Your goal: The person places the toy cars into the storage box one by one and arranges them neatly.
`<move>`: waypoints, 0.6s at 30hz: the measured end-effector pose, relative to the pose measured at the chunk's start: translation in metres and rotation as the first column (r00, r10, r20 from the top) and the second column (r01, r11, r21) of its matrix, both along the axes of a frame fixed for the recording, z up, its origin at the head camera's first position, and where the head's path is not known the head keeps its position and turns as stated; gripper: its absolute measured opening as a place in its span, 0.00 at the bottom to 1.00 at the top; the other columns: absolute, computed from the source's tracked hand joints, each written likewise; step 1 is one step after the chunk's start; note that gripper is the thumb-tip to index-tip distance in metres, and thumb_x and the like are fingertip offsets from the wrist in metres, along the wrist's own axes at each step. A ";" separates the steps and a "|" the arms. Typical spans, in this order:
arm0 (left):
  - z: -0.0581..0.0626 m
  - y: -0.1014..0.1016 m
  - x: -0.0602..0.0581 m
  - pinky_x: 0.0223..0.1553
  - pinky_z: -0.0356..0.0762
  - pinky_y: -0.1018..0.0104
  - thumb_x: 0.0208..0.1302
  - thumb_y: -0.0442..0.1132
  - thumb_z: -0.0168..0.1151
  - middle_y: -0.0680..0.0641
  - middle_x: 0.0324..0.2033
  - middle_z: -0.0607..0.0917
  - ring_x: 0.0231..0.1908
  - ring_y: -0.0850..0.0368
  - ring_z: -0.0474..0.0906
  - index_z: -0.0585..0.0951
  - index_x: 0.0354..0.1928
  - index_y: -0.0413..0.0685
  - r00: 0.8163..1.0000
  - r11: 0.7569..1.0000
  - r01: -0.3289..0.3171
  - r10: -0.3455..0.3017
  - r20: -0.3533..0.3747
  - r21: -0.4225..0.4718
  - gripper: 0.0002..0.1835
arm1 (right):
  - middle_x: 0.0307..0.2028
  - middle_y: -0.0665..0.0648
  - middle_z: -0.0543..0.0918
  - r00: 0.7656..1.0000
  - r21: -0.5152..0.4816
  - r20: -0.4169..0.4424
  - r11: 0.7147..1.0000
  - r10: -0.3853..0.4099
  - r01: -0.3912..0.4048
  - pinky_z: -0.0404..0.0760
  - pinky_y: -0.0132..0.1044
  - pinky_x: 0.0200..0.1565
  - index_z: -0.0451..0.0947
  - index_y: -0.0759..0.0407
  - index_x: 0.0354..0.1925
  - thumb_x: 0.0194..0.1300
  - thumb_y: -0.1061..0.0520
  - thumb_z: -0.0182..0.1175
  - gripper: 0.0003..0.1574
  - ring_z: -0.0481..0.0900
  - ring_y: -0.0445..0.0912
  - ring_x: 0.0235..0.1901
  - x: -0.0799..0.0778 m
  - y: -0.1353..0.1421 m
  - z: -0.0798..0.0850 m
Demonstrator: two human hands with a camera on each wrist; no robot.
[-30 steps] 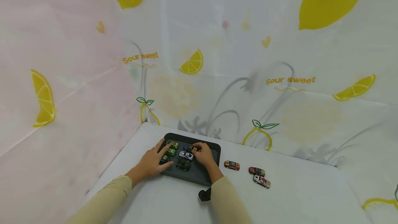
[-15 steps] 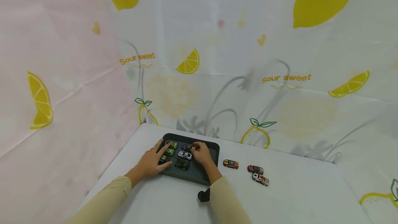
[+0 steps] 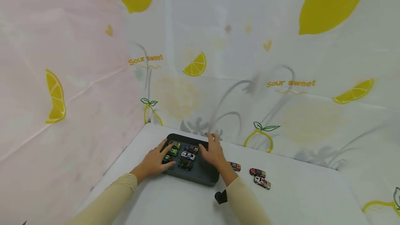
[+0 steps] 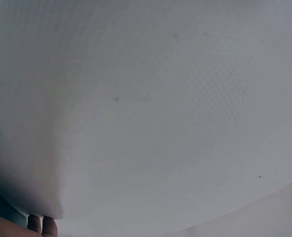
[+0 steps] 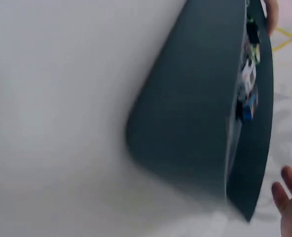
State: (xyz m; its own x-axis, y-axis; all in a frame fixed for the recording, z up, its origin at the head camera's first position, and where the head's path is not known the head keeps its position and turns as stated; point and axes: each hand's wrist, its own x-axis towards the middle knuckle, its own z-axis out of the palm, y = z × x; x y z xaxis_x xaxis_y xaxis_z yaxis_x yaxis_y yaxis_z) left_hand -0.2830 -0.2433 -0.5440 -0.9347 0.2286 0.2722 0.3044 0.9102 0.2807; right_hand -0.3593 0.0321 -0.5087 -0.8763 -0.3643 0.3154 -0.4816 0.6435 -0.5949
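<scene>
A dark grey tray holds toy cars in two columns. The left column has a gold car, a green car and a dark blue car. Beside it stand a blue-and-red car, a white car and a dark, truck-like car. My left hand rests at the tray's left edge, fingers spread, index finger reaching over the left column. My right hand, holding nothing, is over the tray's right side with its fingers extended; it shows in the right wrist view off the tray corner.
On the white table, right of the tray, lie a red-and-yellow car partly behind my right wrist, a dark red car and a white-and-red car. A lemon-printed curtain stands close behind the tray.
My right hand has let go of the blue-and-red car and moved right, its fingers straightening. That car stays in the tray. The left hand keeps its place.
</scene>
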 end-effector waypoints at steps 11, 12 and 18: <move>0.000 0.003 0.003 0.45 0.76 0.34 0.63 0.63 0.61 0.30 0.72 0.59 0.52 0.25 0.76 0.64 0.74 0.49 1.000 1.000 0.014 -0.014 0.008 -0.021 0.44 | 0.72 0.75 0.53 0.947 0.207 -0.287 0.957 -0.141 0.205 0.69 0.67 0.56 0.59 0.57 0.74 0.65 0.40 0.62 0.47 0.72 0.65 0.59 0.003 0.124 0.011; 0.002 0.003 0.003 0.46 0.76 0.34 0.62 0.63 0.61 0.30 0.72 0.59 0.52 0.25 0.76 0.64 0.74 0.49 1.000 1.000 0.010 -0.009 0.009 -0.020 0.44 | 0.73 0.75 0.52 0.948 0.229 -0.278 0.948 -0.154 0.221 0.67 0.67 0.58 0.58 0.57 0.74 0.65 0.39 0.61 0.48 0.70 0.67 0.61 0.004 0.136 0.013; 0.007 0.002 0.001 0.48 0.74 0.33 0.63 0.63 0.61 0.30 0.73 0.58 0.54 0.24 0.75 0.62 0.75 0.49 1.000 1.000 0.010 -0.009 0.028 -0.023 0.44 | 0.76 0.72 0.41 0.944 0.345 -0.205 0.883 -0.260 0.318 0.59 0.68 0.63 0.51 0.54 0.77 0.67 0.37 0.57 0.51 0.61 0.74 0.67 0.018 0.206 0.013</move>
